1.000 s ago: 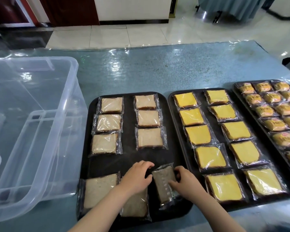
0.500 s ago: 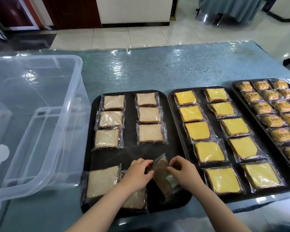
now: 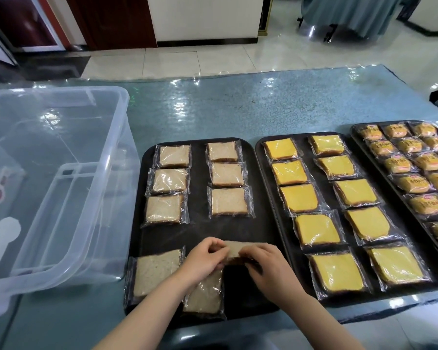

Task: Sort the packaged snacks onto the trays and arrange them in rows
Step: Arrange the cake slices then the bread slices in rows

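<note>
A black tray (image 3: 200, 231) in front of me carries wrapped brown cake slices in two short rows. Over its near half, my left hand (image 3: 204, 258) and my right hand (image 3: 266, 266) both pinch one brown packet (image 3: 234, 251), held flat between them just above the tray. Two more brown packets lie near me: one (image 3: 157, 271) at the left, another (image 3: 205, 294) partly under my left wrist. To the right stands a tray of yellow cake packets (image 3: 336, 215), arranged in two rows. A third tray (image 3: 415, 168) of small orange packets stands at the far right.
A large clear plastic bin (image 3: 48, 188) stands on the left of the blue-green table (image 3: 213, 107), close to the brown tray's left edge. The three trays sit side by side, nearly touching. Tiled floor and a dark door lie beyond the table's far edge.
The packet stood tilted on its edge between my hands; now it is turned flatter and crosswise. Both hands have closed in around it. The view has shifted slightly.
</note>
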A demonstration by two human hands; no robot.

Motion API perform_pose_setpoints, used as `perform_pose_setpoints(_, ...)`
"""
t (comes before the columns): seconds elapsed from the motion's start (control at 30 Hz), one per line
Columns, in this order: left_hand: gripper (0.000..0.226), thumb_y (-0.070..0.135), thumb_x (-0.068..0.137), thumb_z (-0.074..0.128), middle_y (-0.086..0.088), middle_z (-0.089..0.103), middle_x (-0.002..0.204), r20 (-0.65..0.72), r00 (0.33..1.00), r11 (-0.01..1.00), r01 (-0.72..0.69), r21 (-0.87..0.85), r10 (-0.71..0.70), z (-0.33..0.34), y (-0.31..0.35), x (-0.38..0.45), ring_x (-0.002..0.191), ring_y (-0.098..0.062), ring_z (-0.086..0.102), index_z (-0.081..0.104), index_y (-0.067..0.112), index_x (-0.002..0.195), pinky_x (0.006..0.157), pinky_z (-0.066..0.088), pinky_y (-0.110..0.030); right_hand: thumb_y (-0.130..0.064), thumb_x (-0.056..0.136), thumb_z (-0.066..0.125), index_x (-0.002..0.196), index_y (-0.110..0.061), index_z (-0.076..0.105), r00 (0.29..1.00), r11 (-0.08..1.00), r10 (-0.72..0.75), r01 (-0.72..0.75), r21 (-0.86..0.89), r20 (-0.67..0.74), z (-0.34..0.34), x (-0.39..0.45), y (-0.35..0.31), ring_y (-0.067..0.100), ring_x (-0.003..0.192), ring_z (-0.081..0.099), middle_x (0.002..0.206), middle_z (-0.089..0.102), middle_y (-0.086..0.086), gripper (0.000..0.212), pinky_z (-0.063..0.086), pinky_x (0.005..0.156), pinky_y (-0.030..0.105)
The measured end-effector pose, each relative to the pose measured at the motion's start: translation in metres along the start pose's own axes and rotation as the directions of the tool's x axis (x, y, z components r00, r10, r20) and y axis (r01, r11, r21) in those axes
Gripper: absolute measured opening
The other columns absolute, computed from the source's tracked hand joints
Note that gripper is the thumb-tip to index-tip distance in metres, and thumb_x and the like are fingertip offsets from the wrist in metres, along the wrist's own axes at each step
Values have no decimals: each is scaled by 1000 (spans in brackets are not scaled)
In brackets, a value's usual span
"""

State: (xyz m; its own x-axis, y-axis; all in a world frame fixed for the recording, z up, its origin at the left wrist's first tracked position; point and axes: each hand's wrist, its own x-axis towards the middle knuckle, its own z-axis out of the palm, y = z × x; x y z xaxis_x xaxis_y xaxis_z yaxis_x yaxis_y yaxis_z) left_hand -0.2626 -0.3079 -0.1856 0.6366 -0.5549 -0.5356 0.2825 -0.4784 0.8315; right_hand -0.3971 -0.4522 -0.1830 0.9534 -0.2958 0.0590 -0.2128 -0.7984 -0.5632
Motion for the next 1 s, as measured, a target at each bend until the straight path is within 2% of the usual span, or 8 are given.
perform_pose_setpoints(0.1, 20, 17, 84, 73, -1, 62, 110, 8, 998, 979, -67, 192, 67, 5, -10, 2, 90, -12, 67, 64, 25, 99, 83, 54, -23, -19, 85, 64, 108, -33, 67, 999, 999, 28, -27, -35, 24, 5, -6, 9, 13, 106, 51, 106, 63, -12, 27, 40, 98, 25)
perform_pose_setpoints(0.2, 29, 17, 86, 67, 5, 51, 117, 55, 985, 886, -172, 430, 164, 8, -11, 2, 91, -2, 61, 60, 27, 112, 76, 43, -7, -19, 81, 71, 113, -29, 65, 999, 986, 45, -45, -161, -4, 8, -14, 19, 9, 114, 50, 114, 64, -12, 35, 38, 104, 32)
perform_pose_setpoints(0.3, 39, 27, 89, 60, 6, 47, 128, 139, 964, 747, -262, 611, 225, 12, -8, -2, 102, -4, 55, 54, 25, 128, 92, 42, -17, -36, 78, 74, 126, -21, 57, 978, 936, 206, -193, -293, 13, 13, -20, 30, 22, 124, 52, 133, 56, -1, 53, 43, 103, 39)
perform_pose_setpoints(0.43, 46, 43, 92, 51, 10, 44, 137, 134, 936, 463, -281, 841, 326, 10, -6, -2, 127, -14, 39, 44, 30, 136, 107, 29, -33, -38, 87, 64, 137, -18, 46, 949, 922, 308, -279, -270, 72, 17, -19, 33, 24, 131, 44, 147, 40, 5, 57, 40, 108, 36)
perform_pose_setpoints(0.57, 57, 46, 91, 53, 3, 45, 139, 141, 971, 530, -224, 818, 194, 7, -8, 2, 127, -21, 43, 36, 27, 142, 107, 35, -37, -30, 92, 58, 137, -19, 45, 954, 944, 286, -265, -194, 90, 21, -10, 29, 19, 134, 36, 148, 34, 0, 47, 31, 112, 29)
perform_pose_setpoints(0.67, 59, 44, 92, 54, 2, 49, 136, 124, 975, 588, -210, 781, 184, 5, -11, 5, 127, -21, 44, 33, 26, 143, 106, 37, -36, -27, 94, 57, 136, -17, 46, 959, 955, 269, -254, -150, 89, 24, -1, 25, 16, 134, 35, 148, 35, -1, 45, 28, 112, 26)
perform_pose_setpoints(0.83, 70, 38, 95, 54, 3, 28, 156, 91, 979, 685, -193, 703, 183, -3, -5, 11, 142, -16, 29, 21, 20, 153, 114, 29, -30, -27, 95, 56, 137, -14, 45, 957, 954, 275, -260, -151, 90, 26, 20, 22, 19, 134, 36, 149, 34, 4, 46, 28, 113, 28)
perform_pose_setpoints(1.0, 70, 34, 95, 55, 0, 21, 159, 20, 984, 761, -148, 632, 175, -7, 5, 23, 144, -17, 23, 21, 17, 153, 116, 22, -29, -50, 88, 52, 131, -21, 50, 954, 930, 299, -283, -236, 33, 20, 34, 21, 16, 126, 42, 141, 42, -3, 51, 37, 106, 31)
